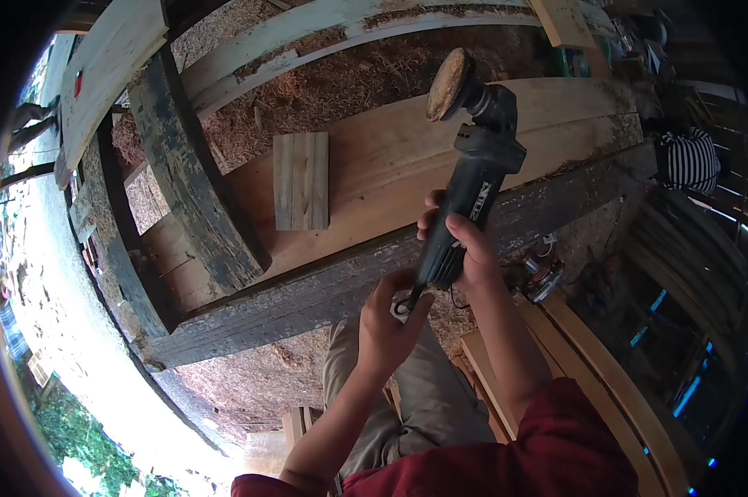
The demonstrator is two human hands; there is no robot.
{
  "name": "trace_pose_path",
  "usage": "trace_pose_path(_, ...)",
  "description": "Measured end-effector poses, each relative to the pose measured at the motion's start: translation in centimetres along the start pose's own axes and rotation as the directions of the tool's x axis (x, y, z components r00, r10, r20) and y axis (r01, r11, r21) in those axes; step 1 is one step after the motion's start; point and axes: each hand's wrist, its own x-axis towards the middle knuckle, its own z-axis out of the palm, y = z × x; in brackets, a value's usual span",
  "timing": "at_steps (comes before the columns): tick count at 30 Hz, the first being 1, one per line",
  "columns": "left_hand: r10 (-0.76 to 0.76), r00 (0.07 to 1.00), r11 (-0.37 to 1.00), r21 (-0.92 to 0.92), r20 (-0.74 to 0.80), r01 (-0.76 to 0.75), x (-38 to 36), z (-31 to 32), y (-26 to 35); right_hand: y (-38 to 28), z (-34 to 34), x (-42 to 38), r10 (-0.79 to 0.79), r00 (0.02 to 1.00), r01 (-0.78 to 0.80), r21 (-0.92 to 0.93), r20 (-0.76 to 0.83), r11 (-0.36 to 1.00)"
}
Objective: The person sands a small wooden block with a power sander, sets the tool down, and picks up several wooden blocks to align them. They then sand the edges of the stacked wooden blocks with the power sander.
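A dark angle grinder point(476, 178) with a round tan pad point(450, 84) at its head is held up over the workbench. My right hand point(471, 244) is wrapped round the middle of its body. My left hand point(390, 319) is closed at the lower end of the tool, where the cord comes out; what its fingertips pinch is partly hidden. Behind the grinder lies a long light-brown plank point(366, 186) on the bench. On that plank, left of the grinder, a short square wooden board point(301, 181) rests flat.
Dark weathered beams point(192, 166) cross the bench at left. A thick beam point(308, 286) forms its near edge. At right are a metal power tool point(543, 277) and long boards point(602, 373). A striped cloth point(692, 161) is at far right. Wood shavings cover the ground.
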Motion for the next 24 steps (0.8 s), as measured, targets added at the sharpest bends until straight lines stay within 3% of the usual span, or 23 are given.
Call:
trace_pose_path(3,-0.061,0.994,0.998,-0.020,0.095,0.063,1.0,-0.7,0.1,0.5,0.3,-0.3,-0.007,1.000,0.007,-0.016,0.019,1.000)
trace_pose_path(6,-0.014,0.998,0.999,-0.034,0.058,0.016,0.5,-0.8,-1.0,1.5,0.4,-0.7,-0.025,0.999,0.024,-0.009,-0.031,1.000)
trace_pose_path(9,-0.145,0.989,0.989,-0.032,0.030,0.146,-0.3,-0.7,-0.9,3.1,-0.2,-1.3,-0.019,0.998,0.018,-0.010,-0.062,1.000)
trace_pose_path(15,-0.140,0.989,0.990,0.013,-0.041,0.141,-1.5,0.5,-3.7,4.7,-0.9,-2.2,-0.039,0.997,0.032,-0.107,-0.069,0.994)
trace_pose_path(18,-0.164,0.986,0.986,-0.019,0.038,0.165,-1.4,0.1,-4.6,4.6,-0.2,-2.5,-0.037,0.997,0.026,-0.144,-0.074,0.989)
trace_pose_path(21,-0.085,0.994,0.989,-0.116,0.065,0.092,-1.8,-1.3,-4.6,4.3,0.0,-2.3,-0.015,0.995,-0.002,-0.162,-0.102,0.987)
trace_pose_path(24,0.072,0.995,0.997,0.008,-0.071,-0.072,-0.5,-4.4,-5.4,4.3,-0.7,-1.9,-0.015,0.992,-0.008,-0.175,-0.127,0.984)
